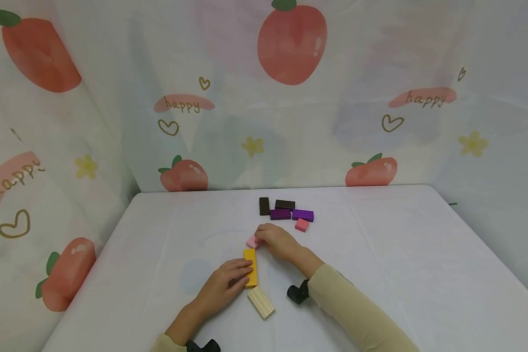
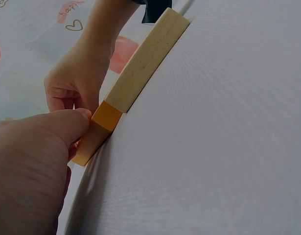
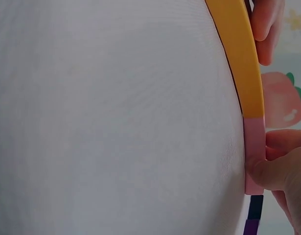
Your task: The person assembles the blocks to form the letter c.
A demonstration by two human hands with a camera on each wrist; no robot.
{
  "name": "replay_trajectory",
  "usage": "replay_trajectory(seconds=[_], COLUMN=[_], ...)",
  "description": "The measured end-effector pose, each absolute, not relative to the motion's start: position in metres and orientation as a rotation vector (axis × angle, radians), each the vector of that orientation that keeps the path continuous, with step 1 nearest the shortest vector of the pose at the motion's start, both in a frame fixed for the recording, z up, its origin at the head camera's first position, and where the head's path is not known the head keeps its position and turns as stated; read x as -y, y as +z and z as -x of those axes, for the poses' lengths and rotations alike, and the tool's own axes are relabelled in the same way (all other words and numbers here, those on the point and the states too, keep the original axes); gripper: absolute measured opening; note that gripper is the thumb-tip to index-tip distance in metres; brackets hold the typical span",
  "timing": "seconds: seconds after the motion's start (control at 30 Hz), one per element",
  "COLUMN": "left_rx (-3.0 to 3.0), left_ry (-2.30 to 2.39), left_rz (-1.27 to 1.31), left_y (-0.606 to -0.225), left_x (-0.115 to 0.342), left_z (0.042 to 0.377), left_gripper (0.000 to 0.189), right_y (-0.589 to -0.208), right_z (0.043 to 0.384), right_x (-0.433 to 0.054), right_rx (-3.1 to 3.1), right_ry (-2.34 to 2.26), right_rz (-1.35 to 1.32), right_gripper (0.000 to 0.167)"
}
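My left hand (image 1: pixel 223 283) rests its fingers on top of a yellow block (image 1: pixel 250 253), and its thumb is at the block's left edge. My right hand (image 1: pixel 279 242) pinches a pink block (image 3: pixel 254 142) between thumb and fingers. Most of the pink block is covered by that hand in the head view. In the right wrist view the pink block meets the far end of the yellow one. A pale wooden block (image 1: pixel 261 303) with lengthwise lines lies at an angle against the yellow block's near end.
Toward the back of the white table (image 1: pixel 378 274) lie two dark blocks, one upright (image 1: pixel 264 206) and one sideways (image 1: pixel 285 204). In front are a dark purple block (image 1: pixel 280 214), a brighter purple block (image 1: pixel 302 215) and a coral-red block (image 1: pixel 301 225). Patterned cloth (image 1: pixel 317 127) hangs behind.
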State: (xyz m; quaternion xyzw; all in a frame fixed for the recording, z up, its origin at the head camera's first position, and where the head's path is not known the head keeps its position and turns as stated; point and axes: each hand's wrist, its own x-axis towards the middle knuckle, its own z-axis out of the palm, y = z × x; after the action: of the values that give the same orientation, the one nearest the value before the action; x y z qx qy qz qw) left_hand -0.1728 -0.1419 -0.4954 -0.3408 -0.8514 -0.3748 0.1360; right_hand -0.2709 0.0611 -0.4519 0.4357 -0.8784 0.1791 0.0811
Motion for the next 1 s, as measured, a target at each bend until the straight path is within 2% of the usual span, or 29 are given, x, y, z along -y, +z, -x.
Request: replay_trajectory(seconds=[1.0], left_rx=[2.462], left_ry=[-1.076], left_rz=[0.982], left_y=[-0.4921], left_x=[0.1401], left_z=[0.1698], left_gripper=[0.025], right_y=[-0.4512], right_z=[0.27], right_x=[-0.0615], right_rx=[2.628], right_ry=[0.525], right_rz=[-1.305], right_gripper=[0.012])
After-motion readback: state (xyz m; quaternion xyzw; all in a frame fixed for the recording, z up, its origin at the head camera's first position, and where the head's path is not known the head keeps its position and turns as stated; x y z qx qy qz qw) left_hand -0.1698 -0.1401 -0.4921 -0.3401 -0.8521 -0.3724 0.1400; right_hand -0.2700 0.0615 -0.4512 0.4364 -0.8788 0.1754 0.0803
